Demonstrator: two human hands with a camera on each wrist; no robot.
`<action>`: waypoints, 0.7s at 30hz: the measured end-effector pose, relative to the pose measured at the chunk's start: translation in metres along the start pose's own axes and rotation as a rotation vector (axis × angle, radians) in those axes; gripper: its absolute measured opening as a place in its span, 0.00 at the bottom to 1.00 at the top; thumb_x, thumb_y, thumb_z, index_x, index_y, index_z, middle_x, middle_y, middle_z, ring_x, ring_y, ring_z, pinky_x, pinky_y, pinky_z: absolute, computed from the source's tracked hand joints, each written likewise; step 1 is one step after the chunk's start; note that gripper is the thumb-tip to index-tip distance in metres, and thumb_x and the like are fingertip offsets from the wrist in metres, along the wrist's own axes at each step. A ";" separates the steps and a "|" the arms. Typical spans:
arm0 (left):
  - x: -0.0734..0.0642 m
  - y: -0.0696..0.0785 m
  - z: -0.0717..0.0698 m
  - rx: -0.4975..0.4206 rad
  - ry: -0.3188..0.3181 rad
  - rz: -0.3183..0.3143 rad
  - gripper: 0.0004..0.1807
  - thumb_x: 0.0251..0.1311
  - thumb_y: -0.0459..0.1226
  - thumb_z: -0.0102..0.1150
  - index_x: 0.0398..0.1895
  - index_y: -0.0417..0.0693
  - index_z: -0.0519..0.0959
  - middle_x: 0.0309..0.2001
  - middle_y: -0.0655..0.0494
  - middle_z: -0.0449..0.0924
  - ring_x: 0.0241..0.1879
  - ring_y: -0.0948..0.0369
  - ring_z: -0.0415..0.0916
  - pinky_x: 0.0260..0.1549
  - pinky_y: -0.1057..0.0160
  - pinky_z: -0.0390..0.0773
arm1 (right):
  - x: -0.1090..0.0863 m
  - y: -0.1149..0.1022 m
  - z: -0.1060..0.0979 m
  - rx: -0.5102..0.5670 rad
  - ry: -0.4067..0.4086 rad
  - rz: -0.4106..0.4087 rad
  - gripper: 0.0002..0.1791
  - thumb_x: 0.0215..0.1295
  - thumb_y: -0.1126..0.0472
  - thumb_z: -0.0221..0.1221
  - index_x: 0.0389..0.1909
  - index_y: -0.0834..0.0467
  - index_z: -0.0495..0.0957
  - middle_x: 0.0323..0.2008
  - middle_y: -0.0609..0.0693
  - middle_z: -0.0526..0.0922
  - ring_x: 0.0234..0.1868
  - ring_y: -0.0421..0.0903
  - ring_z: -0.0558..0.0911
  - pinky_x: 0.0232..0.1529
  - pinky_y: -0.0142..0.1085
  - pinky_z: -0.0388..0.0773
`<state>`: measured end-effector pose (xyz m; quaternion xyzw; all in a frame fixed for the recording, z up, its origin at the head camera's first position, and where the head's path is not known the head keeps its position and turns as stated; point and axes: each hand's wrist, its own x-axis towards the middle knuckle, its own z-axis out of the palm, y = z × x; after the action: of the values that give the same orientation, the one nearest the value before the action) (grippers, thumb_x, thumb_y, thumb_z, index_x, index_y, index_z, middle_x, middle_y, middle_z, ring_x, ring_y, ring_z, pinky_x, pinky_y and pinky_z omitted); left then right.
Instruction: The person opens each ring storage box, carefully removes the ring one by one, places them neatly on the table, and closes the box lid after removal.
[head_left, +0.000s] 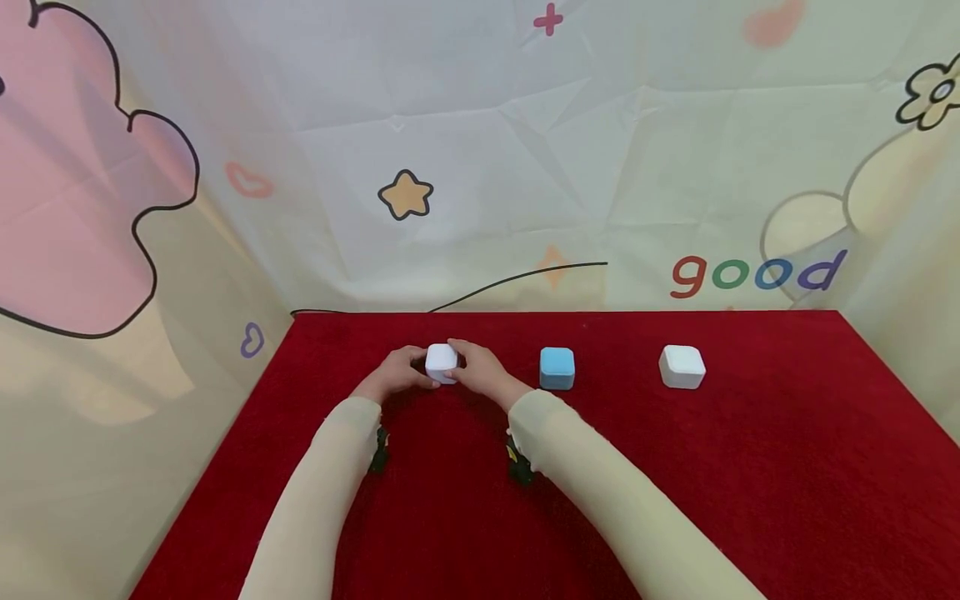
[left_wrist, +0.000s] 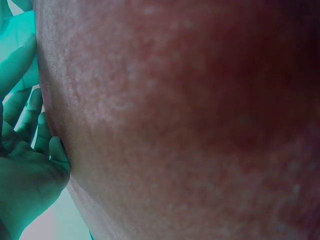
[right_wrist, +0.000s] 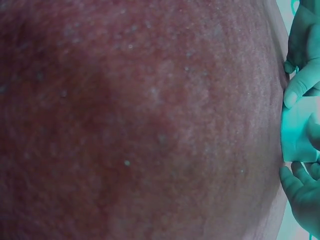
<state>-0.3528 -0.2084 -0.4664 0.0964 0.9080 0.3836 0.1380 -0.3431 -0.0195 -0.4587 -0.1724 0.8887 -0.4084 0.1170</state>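
Observation:
A small white cube-shaped box (head_left: 441,357) with rounded corners is at the back left of the red cloth. My left hand (head_left: 395,372) grips its left side, fingers at the upper edge and thumb low near the front. From the right, my right hand (head_left: 483,371) holds the same box, one finger along the top corner and the thumb at its front right. In the right wrist view the box (right_wrist: 299,132) looks turquoise, with fingers around it. Only part of the box (left_wrist: 22,45) shows at the left edge of the left wrist view.
A light blue box (head_left: 557,368) of the same shape stands right of my right hand. Farther right is another white box (head_left: 682,367). The red cloth (head_left: 750,467) covers the table, and a printed curtain (head_left: 495,167) hangs behind it and at both sides.

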 end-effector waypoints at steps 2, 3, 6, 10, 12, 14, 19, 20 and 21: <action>0.001 0.000 0.000 -0.002 0.004 -0.002 0.31 0.60 0.31 0.68 0.68 0.34 0.74 0.67 0.34 0.73 0.68 0.42 0.67 0.71 0.42 0.69 | 0.000 -0.001 0.001 -0.004 0.000 0.003 0.35 0.72 0.62 0.61 0.77 0.62 0.62 0.76 0.59 0.68 0.74 0.57 0.70 0.77 0.50 0.67; 0.001 0.000 0.000 -0.002 0.007 -0.003 0.31 0.60 0.31 0.68 0.68 0.33 0.74 0.67 0.34 0.73 0.68 0.42 0.67 0.71 0.42 0.69 | 0.000 -0.001 0.001 -0.007 0.001 0.004 0.35 0.72 0.62 0.61 0.77 0.62 0.62 0.76 0.60 0.68 0.74 0.57 0.70 0.77 0.50 0.67; 0.001 0.001 0.001 0.001 0.013 -0.014 0.31 0.61 0.31 0.68 0.68 0.33 0.74 0.67 0.34 0.72 0.69 0.42 0.67 0.72 0.42 0.69 | 0.000 -0.002 0.002 -0.018 -0.002 0.007 0.35 0.73 0.62 0.60 0.77 0.62 0.61 0.76 0.60 0.68 0.74 0.57 0.70 0.77 0.50 0.66; 0.000 0.001 0.001 0.016 0.014 -0.021 0.31 0.61 0.31 0.68 0.68 0.34 0.74 0.67 0.34 0.72 0.68 0.42 0.67 0.71 0.43 0.69 | 0.001 -0.004 0.003 -0.035 -0.005 0.004 0.34 0.73 0.62 0.59 0.77 0.63 0.61 0.76 0.60 0.67 0.74 0.57 0.70 0.77 0.50 0.66; -0.001 0.001 0.001 0.016 0.013 -0.022 0.31 0.61 0.31 0.68 0.68 0.34 0.73 0.67 0.35 0.72 0.68 0.42 0.67 0.71 0.43 0.70 | 0.001 -0.004 0.003 -0.047 -0.008 0.002 0.34 0.73 0.63 0.59 0.77 0.64 0.61 0.76 0.61 0.68 0.74 0.57 0.70 0.77 0.50 0.66; -0.001 0.001 0.001 0.022 0.011 -0.018 0.31 0.61 0.31 0.68 0.68 0.34 0.73 0.67 0.35 0.73 0.68 0.43 0.67 0.70 0.43 0.70 | 0.000 -0.005 0.002 -0.054 -0.011 0.004 0.34 0.73 0.63 0.59 0.77 0.64 0.61 0.75 0.61 0.68 0.73 0.58 0.70 0.77 0.50 0.66; 0.000 0.001 0.000 0.038 0.010 -0.009 0.31 0.61 0.31 0.68 0.68 0.33 0.73 0.67 0.35 0.72 0.69 0.42 0.66 0.72 0.43 0.69 | 0.000 -0.006 0.000 -0.062 -0.015 -0.004 0.33 0.74 0.63 0.58 0.76 0.65 0.62 0.75 0.62 0.68 0.73 0.58 0.71 0.78 0.50 0.66; 0.000 0.001 0.000 0.040 0.012 -0.009 0.31 0.61 0.32 0.68 0.68 0.33 0.73 0.67 0.34 0.72 0.69 0.42 0.66 0.72 0.43 0.68 | 0.001 -0.006 0.000 -0.065 -0.015 -0.007 0.33 0.74 0.63 0.58 0.76 0.65 0.62 0.75 0.62 0.68 0.73 0.58 0.71 0.78 0.50 0.66; 0.000 0.001 0.000 0.041 0.014 -0.009 0.31 0.61 0.32 0.68 0.68 0.33 0.74 0.68 0.34 0.72 0.70 0.42 0.66 0.73 0.43 0.67 | 0.001 -0.006 0.000 -0.069 -0.016 -0.009 0.32 0.74 0.62 0.58 0.76 0.65 0.62 0.75 0.62 0.68 0.73 0.58 0.71 0.78 0.50 0.66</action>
<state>-0.3523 -0.2078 -0.4653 0.0926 0.9170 0.3650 0.1315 -0.3431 -0.0236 -0.4548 -0.1836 0.9005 -0.3768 0.1160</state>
